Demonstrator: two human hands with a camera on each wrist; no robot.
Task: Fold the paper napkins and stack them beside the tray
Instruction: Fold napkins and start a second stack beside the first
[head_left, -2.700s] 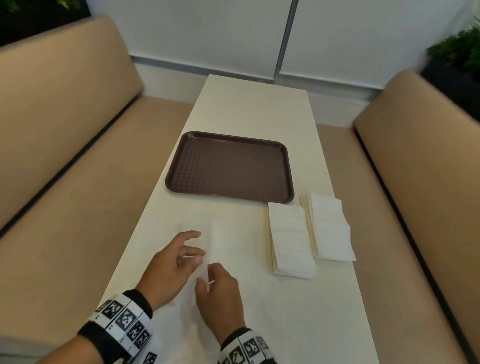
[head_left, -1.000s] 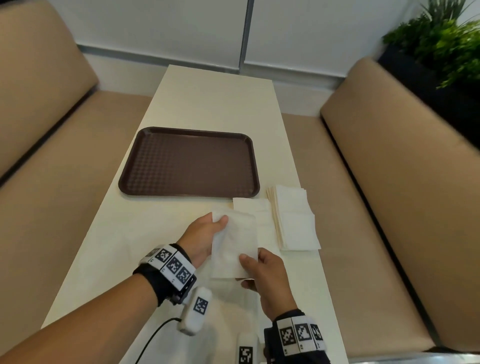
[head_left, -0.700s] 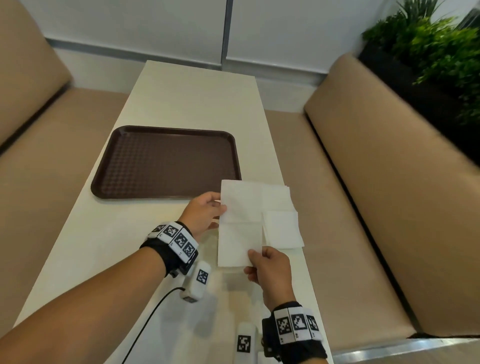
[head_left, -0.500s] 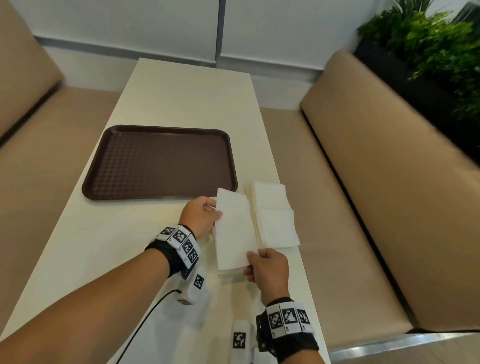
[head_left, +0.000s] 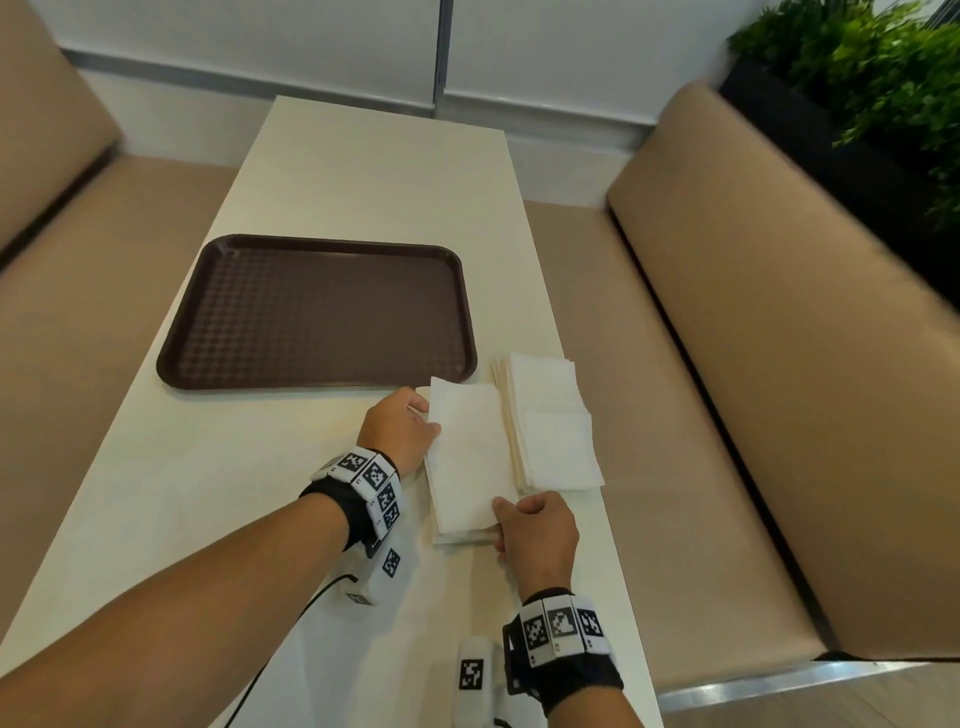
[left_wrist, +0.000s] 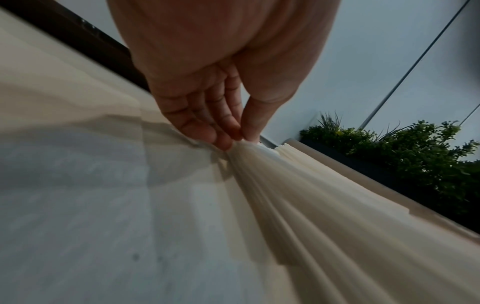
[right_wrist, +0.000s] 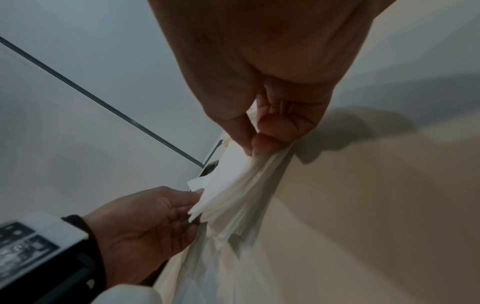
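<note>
The tray looks like dark brown plastic with a bumpy, textured base and a smooth rim. The napkins at its 5 o'clock are soft matt white paper, lightly creased. The surface is pale, smooth, slightly satiny — the bench seats at 3 o'clock look like matt tan upholstery.

Folded napkin now down on the near stack, from mid-air.
</note>
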